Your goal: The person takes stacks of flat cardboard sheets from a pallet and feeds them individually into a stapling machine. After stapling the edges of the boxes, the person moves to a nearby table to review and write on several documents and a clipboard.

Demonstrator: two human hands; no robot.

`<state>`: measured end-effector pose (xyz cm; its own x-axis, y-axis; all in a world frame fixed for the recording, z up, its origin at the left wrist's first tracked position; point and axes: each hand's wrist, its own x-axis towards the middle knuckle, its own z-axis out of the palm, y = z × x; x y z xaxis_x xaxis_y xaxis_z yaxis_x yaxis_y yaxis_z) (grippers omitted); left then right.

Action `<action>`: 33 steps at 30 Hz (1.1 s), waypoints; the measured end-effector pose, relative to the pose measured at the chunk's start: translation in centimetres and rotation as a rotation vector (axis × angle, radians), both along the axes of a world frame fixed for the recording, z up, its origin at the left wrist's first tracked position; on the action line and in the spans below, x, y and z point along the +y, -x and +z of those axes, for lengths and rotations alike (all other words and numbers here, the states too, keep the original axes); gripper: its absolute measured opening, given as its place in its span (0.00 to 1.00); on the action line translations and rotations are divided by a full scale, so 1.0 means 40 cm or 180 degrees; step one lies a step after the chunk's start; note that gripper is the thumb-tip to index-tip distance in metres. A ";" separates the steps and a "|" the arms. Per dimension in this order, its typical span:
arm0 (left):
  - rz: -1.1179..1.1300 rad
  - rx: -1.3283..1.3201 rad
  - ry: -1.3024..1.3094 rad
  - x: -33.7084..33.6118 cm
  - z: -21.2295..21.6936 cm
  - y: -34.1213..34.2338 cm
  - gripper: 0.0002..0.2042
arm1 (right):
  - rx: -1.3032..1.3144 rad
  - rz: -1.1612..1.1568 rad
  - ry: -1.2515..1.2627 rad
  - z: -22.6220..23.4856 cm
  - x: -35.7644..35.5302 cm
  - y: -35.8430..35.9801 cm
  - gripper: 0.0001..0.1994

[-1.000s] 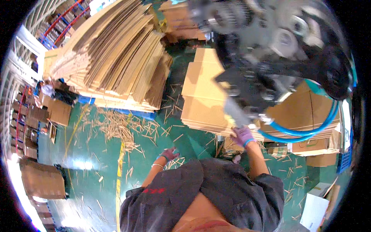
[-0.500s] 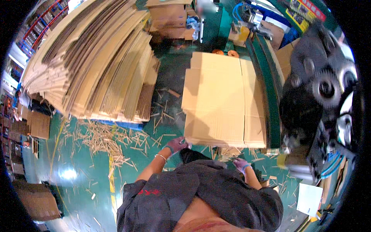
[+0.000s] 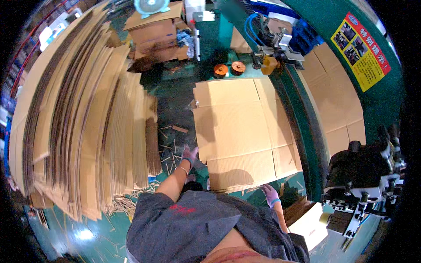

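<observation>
A stack of flat cardboard box blanks lies in front of me. My left hand, in a pinkish glove, is beside its left edge near the front corner, with the fingers stretched forward and apart. Whether the fingertips touch the cardboard I cannot tell. At the front edge of the stack, toward its right, is my right hand, gloved too. Its fingers are extended toward the edge and not visibly wrapped around anything.
A tall row of upright cardboard sheets fills the left side. A green machine rail borders the stack on the right, with a black machine head nearby. An open carton stands below it. Orange spools lie behind; scraps litter the floor.
My view has shifted, so the stack and machine parts sit differently in it. My left hand has moved forward along the stack's left side. My right hand has come up to the front edge.
</observation>
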<state>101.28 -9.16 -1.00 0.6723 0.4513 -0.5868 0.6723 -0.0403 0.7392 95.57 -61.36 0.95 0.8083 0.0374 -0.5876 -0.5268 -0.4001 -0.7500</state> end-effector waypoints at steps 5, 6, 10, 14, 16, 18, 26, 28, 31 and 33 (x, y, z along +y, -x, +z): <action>-0.0110 0.0446 0.0294 -0.011 -0.008 -0.131 0.41 | -0.0231 -0.0629 0.0901 0.173 0.091 0.193 0.23; -0.0397 0.0760 0.0393 -0.013 0.002 -0.147 0.40 | -0.0294 -0.0429 0.1432 0.172 0.097 0.251 0.23; -0.1153 0.0398 -0.0678 -0.005 -0.040 -0.147 0.33 | -0.0351 0.0427 0.2019 0.140 0.226 0.367 0.24; -0.1040 -0.0455 0.1846 0.022 0.056 -0.160 0.24 | -0.1128 0.0694 0.3160 0.177 0.426 0.308 0.39; -0.1764 -0.0669 0.1189 -0.047 0.277 -0.189 0.27 | -0.1786 0.0539 0.3111 0.255 0.520 0.235 0.40; -0.2342 -0.0792 0.0877 -0.084 0.399 -0.231 0.30 | -0.2275 0.0793 0.3297 0.370 0.562 0.136 0.27; -0.4641 -0.5950 -0.1765 -0.131 1.041 -0.217 0.24 | -0.3171 -0.1485 0.2011 0.618 0.384 0.284 0.18; -0.5043 -0.5350 -0.2667 -0.138 1.015 -0.252 0.22 | -0.2948 -0.1428 0.2025 0.666 0.397 0.322 0.15; -0.5948 -0.4337 -0.2540 -0.213 0.967 -0.310 0.16 | -0.2644 -0.1547 0.1758 0.664 0.374 0.353 0.17; -0.6332 -0.3754 -0.2232 -0.262 0.931 -0.325 0.12 | -0.2313 -0.1469 0.1937 0.614 0.390 0.384 0.21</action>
